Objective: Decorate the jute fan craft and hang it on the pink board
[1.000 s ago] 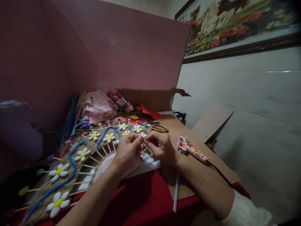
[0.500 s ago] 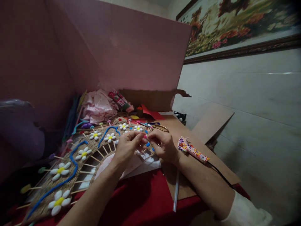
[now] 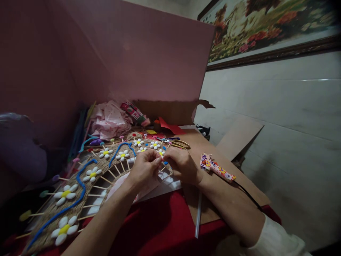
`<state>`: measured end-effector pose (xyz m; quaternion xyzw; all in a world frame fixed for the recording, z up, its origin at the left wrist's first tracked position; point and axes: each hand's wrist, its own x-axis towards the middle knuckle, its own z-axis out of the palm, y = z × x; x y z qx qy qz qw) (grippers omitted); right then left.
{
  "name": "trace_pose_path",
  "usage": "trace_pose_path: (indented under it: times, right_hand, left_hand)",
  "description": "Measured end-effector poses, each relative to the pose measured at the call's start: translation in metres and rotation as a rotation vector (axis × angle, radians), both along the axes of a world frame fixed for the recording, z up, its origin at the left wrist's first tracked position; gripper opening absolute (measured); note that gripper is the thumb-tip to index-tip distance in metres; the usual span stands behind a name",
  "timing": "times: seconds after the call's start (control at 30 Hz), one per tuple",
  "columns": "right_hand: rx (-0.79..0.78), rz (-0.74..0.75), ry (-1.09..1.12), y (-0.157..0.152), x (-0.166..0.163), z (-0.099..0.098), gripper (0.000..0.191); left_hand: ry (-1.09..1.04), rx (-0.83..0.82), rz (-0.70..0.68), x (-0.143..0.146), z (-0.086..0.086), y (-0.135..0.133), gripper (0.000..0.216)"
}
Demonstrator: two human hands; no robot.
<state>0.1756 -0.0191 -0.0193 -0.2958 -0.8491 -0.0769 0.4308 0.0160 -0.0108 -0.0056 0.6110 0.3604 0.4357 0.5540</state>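
Observation:
My left hand and my right hand meet fingertip to fingertip above a twine-wrapped arch. Both are closed in a pinch around a small pink piece, mostly hidden by the fingers; its material I cannot make out. The arch carries white flowers with yellow centres, such as one daisy, and a wavy blue strip. Short wooden sticks line its inner edge, and sticks with coloured tips stand along the outer edge.
A flower-patterned glue gun lies on brown cardboard at right, near a clear glue stick. Gold-handled scissors, red paper and crumpled pink cloth sit behind. Red cloth covers the front.
My fingertips have drawn closer together, and less of the pink piece shows between them. The whole view has shifted slightly; the things on the table stay in place.

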Motion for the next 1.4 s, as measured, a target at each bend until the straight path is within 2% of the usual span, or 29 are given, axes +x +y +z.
trace_pose_path:
  times: [0.17, 0.23, 0.37, 0.43, 0.5, 0.77, 0.97, 1.1, 1.2, 1.33, 1.4]
  right_hand:
    - [0.121, 0.012, -0.140, 0.003, 0.001, -0.001, 0.013]
    - [0.076, 0.014, -0.067, 0.002, 0.000, 0.000, 0.013]
    - [0.018, -0.053, 0.187, -0.005, -0.003, 0.002, 0.011]
    - [0.025, -0.054, 0.225, -0.008, -0.005, 0.002, 0.012]
    - [0.018, -0.038, 0.217, -0.009, -0.006, 0.001, 0.011]
    - [0.022, 0.008, 0.141, -0.006, -0.003, 0.000, 0.013]
    - [0.130, -0.080, 0.037, -0.003, -0.001, 0.006, 0.010]
    - [0.179, -0.042, -0.018, -0.001, -0.002, 0.006, 0.011]
    - [0.124, -0.006, 0.033, -0.001, -0.001, 0.004, 0.009]
    - [0.084, -0.097, 0.208, -0.002, 0.000, 0.004, 0.012]
    - [0.105, -0.127, 0.241, -0.003, 0.000, 0.003, 0.013]
  left_hand:
    - [0.249, 0.264, 0.103, -0.003, -0.006, 0.005, 0.010]
    - [0.142, 0.181, 0.084, -0.001, -0.002, 0.002, 0.008]
    - [-0.301, -0.176, -0.025, 0.006, 0.006, -0.010, 0.023]
    - [-0.408, -0.261, -0.054, 0.008, 0.007, -0.014, 0.027]
    - [-0.423, -0.272, -0.050, 0.009, 0.006, -0.015, 0.028]
    - [-0.316, -0.153, 0.009, 0.006, 0.003, -0.011, 0.026]
    - [-0.042, 0.055, 0.125, 0.004, 0.000, -0.006, 0.019]
    - [0.105, 0.114, 0.057, 0.000, -0.004, -0.001, 0.021]
    - [0.003, 0.046, -0.023, 0.001, -0.001, -0.003, 0.023]
    - [-0.285, -0.184, -0.017, 0.009, 0.004, -0.011, 0.028]
    - [-0.360, -0.259, -0.039, 0.012, 0.005, -0.014, 0.031]
